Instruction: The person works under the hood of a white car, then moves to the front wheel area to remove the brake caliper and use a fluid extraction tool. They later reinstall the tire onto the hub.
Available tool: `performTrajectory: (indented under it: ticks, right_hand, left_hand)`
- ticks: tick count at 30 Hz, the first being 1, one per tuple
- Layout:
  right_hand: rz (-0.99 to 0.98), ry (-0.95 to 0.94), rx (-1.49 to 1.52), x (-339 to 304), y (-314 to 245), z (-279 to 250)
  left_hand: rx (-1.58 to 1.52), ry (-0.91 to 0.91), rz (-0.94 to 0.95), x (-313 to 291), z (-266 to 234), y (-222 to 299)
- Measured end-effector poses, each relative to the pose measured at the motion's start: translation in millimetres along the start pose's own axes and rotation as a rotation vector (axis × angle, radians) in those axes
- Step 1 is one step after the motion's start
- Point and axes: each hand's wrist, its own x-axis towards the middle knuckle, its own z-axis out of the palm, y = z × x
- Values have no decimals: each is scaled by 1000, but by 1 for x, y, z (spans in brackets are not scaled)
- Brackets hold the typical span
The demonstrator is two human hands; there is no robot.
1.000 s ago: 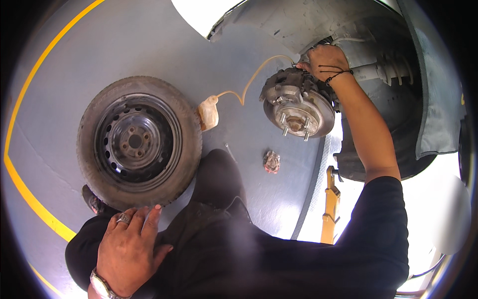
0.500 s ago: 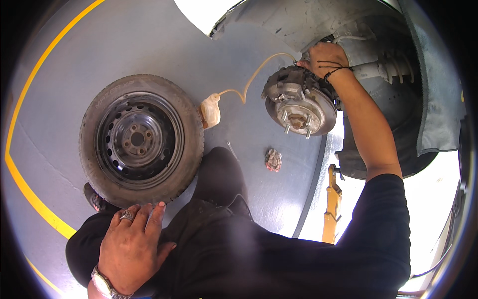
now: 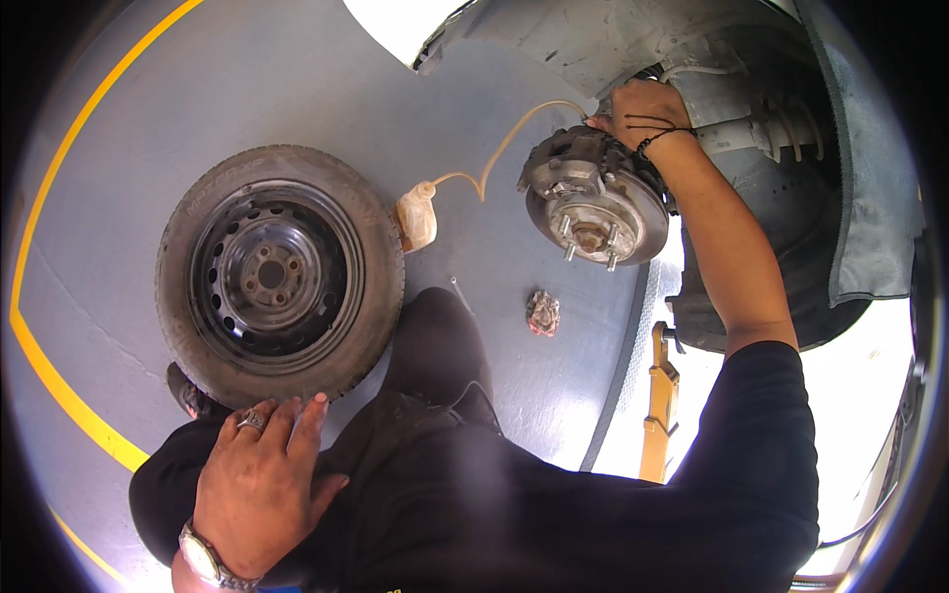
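Note:
My right hand [image 3: 648, 111] reaches behind the brake caliper [image 3: 573, 168], its fingers curled closed; what they grip is hidden. Beside its fingertips ends a thin clear yellowish tube [image 3: 506, 144]. That tube runs left and down to a small translucent plastic bottle [image 3: 419, 219] next to the tyre. The caliper sits over a brake disc [image 3: 645, 222], whose hub [image 3: 590, 237] shows bare wheel studs. With fingers stretched out, my left hand [image 3: 259, 474] rests over my leg, fingertips at the near edge of the wheel with its tyre [image 3: 178, 267]. It holds nothing.
A crumpled, stained rag or wad [image 3: 543, 312] and a slim metal tool [image 3: 459, 291] lie on the grey floor. A yellow stand-like metal piece [image 3: 658, 405] is at the right. The strut [image 3: 732, 138] and a grey cover [image 3: 870, 227] flank my right arm.
Almost nothing differs. The whole picture has shifted very slightly; both hands stay where they were.

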Motion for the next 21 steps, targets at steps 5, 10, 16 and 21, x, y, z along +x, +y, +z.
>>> performTrajectory:
  ticks: [5, 10, 16, 21]
  right_hand:
    - [56, -37, 28, 0, -6, 0]
    - [72, -53, 37, 0, -9, -1]
    - [31, 45, 84, 6, 4, 11]
    - [-152, 105, 52, 46, 21, 37]
  left_hand:
    - [-2, 11, 10, 0, -1, -1]
    - [-15, 4, 9, 0, -2, -3]
    - [-11, 35, 23, 1, -3, -5]
    - [-42, 8, -16, 8, -5, -3]
